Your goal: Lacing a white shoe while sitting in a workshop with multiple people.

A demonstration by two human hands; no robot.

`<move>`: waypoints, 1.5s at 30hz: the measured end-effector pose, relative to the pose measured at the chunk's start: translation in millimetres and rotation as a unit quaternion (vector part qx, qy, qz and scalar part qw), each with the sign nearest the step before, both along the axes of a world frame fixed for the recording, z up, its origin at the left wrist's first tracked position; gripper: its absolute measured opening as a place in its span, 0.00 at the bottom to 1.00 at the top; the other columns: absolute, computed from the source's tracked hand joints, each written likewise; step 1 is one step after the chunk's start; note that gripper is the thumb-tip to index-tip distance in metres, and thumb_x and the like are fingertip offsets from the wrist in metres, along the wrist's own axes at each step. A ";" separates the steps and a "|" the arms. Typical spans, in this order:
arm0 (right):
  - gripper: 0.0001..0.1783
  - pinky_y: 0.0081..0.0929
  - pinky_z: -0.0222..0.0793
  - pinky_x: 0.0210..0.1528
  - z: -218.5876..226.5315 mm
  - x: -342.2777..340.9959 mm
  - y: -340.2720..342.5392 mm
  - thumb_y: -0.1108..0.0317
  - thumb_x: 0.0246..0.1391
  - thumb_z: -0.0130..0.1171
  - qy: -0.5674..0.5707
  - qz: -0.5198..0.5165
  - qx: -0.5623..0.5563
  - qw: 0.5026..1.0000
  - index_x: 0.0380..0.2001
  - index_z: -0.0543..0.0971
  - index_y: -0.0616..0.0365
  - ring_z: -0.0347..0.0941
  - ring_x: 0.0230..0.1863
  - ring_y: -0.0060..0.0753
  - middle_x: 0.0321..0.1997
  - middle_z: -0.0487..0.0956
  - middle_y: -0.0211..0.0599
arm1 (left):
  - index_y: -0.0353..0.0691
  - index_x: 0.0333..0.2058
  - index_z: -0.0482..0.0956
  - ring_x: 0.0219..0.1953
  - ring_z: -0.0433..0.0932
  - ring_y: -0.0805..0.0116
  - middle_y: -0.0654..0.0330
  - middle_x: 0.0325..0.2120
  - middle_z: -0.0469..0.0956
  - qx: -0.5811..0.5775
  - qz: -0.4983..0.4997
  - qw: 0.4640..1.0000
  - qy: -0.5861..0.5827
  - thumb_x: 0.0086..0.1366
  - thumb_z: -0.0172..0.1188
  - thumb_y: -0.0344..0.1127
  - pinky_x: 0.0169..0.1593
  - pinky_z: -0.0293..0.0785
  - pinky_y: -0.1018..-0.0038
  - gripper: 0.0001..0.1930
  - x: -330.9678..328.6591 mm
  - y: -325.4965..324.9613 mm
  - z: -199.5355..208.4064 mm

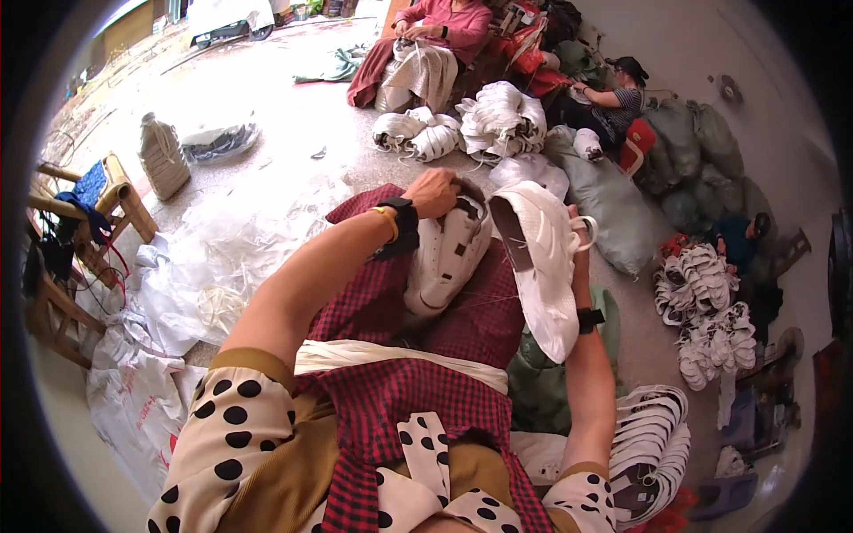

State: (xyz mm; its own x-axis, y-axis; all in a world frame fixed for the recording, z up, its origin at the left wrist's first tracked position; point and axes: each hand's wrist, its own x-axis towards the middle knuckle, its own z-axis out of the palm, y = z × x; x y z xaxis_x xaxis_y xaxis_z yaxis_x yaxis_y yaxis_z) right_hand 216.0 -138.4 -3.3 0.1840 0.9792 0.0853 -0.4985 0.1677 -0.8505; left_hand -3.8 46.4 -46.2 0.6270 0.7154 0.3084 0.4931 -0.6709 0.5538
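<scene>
Between my knees, on a red-and-black checked apron point(373, 275), rests a white shoe point(442, 262) with its toe toward me. My left hand point(433, 193) is closed on the far, collar end of that shoe, its fingertips partly hidden. A second white sneaker point(544, 280) is tilted toe-down to the right, its dark inside facing me. My right hand point(582, 244) grips it from the right side near a loop; most of its fingers are hidden behind the shoe. Thin threads stretch between the two shoes.
Bundled white shoes point(502, 120) sit ahead, near a seated person in pink point(453, 27). Grey-green sacks point(604, 209) and other people are to the right. Stacked white shoes point(653, 453) stand by my right elbow. Clear plastic point(222, 240) and a bamboo chair point(124, 195) lie left.
</scene>
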 end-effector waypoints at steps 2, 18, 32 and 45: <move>0.27 0.28 0.75 0.47 -7.9 17.2 -9.9 0.47 0.65 0.47 -0.011 -0.035 0.013 0.999 0.53 0.73 0.59 0.77 0.45 0.31 0.46 0.80 0.38 | 0.38 0.36 0.83 0.37 0.81 0.47 0.46 0.32 0.82 0.001 -0.034 0.967 -0.254 0.62 0.51 0.31 0.44 0.75 0.62 0.11 3.4 -15.3 33.1; 0.16 0.24 0.73 0.34 -2.7 11.2 66.6 0.57 0.59 0.58 -0.389 -0.308 0.093 0.863 0.38 0.80 0.60 0.78 0.35 0.24 0.31 0.81 0.31 | 0.33 0.56 0.70 0.51 0.75 0.67 0.55 0.49 0.76 0.066 -0.161 0.945 -0.277 0.68 0.52 0.30 0.54 0.73 0.71 0.18 -239.4 56.3 13.5; 0.24 0.26 0.76 0.38 -31.4 -19.5 61.0 0.66 0.54 0.59 -0.506 -0.097 0.090 0.852 0.55 0.71 0.53 0.76 0.31 0.25 0.33 0.78 0.34 | 0.30 0.49 0.76 0.41 0.80 0.65 0.51 0.40 0.82 -0.112 -0.044 0.986 -0.117 0.70 0.50 0.39 0.47 0.74 0.71 0.18 -45.7 1.1 69.9; 0.29 0.41 0.74 0.42 -15.3 -64.7 32.2 0.58 0.49 0.62 -0.590 -0.060 -0.043 0.804 0.52 0.70 0.59 0.79 0.35 0.49 0.32 0.81 0.48 | 0.32 0.38 0.80 0.43 0.79 0.41 0.38 0.37 0.79 -0.082 -0.010 0.995 -0.062 0.67 0.51 0.48 0.48 0.72 0.54 0.21 3.2 4.7 14.3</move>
